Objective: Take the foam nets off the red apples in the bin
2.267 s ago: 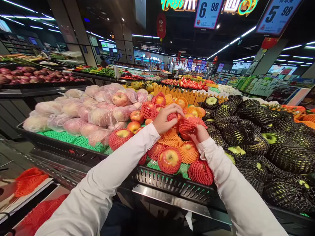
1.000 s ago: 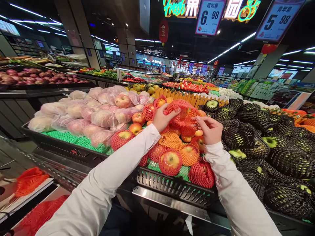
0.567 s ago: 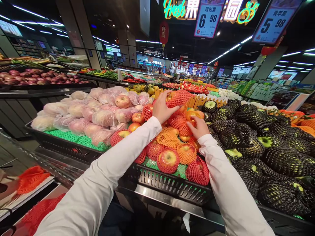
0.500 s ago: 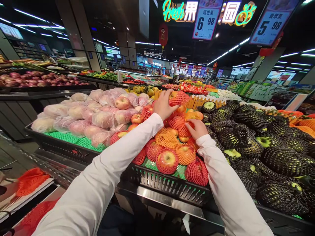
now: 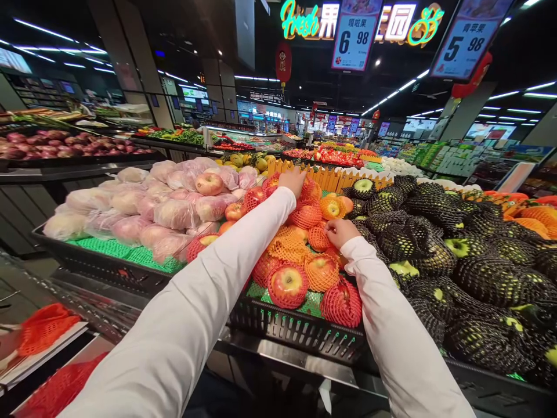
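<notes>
My left hand (image 5: 292, 181) reaches to the back of a pile of apples, its fingers bent down over an apple in red foam netting (image 5: 311, 190); the fingertips are mostly hidden. Lower and to the right, my right hand (image 5: 343, 232) has its fingers curled together beside a red-netted apple (image 5: 319, 238). Whether its fingertips pinch the netting I cannot tell. Around the hands lie more apples in red and orange nets, among them a large red-netted apple (image 5: 288, 284) at the front. They sit in a black slotted crate (image 5: 300, 334) with a green mesh liner.
Plastic-wrapped fruit (image 5: 178, 213) is heaped on the left. Green apples in black nets (image 5: 418, 232) fill the right side. A small orange fence (image 5: 331, 181) runs behind the apples. Price signs (image 5: 354, 38) hang overhead. Loose red netting (image 5: 47, 328) lies at lower left.
My left hand has lowered behind the pile with the red-netted apple it held up. My right hand's fingers have curled in closer together. The view has shifted slightly.
</notes>
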A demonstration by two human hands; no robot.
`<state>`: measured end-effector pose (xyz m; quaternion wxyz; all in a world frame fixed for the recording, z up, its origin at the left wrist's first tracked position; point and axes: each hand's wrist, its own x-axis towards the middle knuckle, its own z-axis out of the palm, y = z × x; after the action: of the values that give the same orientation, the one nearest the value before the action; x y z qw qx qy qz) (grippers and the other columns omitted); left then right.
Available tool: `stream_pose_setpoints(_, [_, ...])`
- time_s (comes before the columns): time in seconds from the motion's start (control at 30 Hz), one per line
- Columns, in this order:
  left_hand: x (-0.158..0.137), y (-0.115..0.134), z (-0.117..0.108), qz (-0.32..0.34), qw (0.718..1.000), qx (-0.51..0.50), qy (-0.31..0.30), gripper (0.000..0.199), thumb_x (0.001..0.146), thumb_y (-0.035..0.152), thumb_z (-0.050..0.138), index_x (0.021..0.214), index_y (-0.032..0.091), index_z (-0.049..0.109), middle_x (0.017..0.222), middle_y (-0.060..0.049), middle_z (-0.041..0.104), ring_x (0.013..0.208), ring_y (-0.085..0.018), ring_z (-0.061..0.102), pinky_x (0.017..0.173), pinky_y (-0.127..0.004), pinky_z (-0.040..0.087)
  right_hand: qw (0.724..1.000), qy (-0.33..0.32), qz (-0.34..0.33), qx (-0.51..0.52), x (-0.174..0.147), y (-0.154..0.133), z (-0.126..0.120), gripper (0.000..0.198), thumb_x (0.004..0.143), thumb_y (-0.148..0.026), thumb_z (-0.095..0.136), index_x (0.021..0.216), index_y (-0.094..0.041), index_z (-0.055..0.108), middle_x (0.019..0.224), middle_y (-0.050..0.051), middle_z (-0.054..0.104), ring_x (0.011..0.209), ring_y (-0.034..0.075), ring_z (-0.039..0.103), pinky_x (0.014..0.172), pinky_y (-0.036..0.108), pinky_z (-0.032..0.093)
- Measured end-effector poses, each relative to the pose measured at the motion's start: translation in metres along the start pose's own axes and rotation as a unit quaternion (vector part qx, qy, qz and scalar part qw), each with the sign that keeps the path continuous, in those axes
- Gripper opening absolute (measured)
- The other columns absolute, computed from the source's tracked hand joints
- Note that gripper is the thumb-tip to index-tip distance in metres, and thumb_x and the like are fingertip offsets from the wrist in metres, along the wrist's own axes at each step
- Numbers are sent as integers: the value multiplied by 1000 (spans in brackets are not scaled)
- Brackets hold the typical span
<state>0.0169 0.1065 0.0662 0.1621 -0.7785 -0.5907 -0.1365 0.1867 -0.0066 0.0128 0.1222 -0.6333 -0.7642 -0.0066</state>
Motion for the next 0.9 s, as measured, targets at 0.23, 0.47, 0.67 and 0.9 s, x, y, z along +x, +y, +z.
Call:
stream_pose_setpoints(0.23, [10, 1, 9, -6, 999, -49, 13, 72, 68, 16, 78, 134, 5, 53, 133, -26, 48, 119, -47, 46, 89, -53, 47, 999, -16, 31, -26, 2, -3, 7, 22, 94, -15, 96, 104, -22, 78, 90, -1, 61, 92, 22, 61, 89, 23, 51])
stream_pose_setpoints(0.47, [-4, -1, -23, 8, 999, -51, -1, 83, 71, 30, 83, 143, 10, 48, 148, -27, 33, 122, -50, 44, 93, -56, 46, 993, -49, 47, -92, 0, -20, 0, 38, 90, -23, 102, 112, -12, 74, 105, 11, 59, 99, 32, 59, 90, 36, 54])
stream_pose_setpoints(0.67, [-63, 4, -46, -32, 987, -88, 128, 47, 91, 16, 58, 136, 9, 49, 137, -25, 43, 114, -39, 54, 90, -49, 49, 986, -93, 42, -131, -1, -36, 2, 34, 95, -4, 90, 122, -4, 70, 111, 16, 57, 107, 34, 56, 97, 39, 52])
stream_pose_setpoints(0.9, [-98, 12, -8, 61, 981, -153, 99, 31, 94, 24, 54, 122, 12, 61, 125, -16, 54, 107, -33, 59, 79, -42, 51, 987, -78, 18, -141, -1, -35, 7, 48, 87, -14, 100, 122, -7, 67, 110, 13, 56, 105, 33, 57, 93, 38, 53])
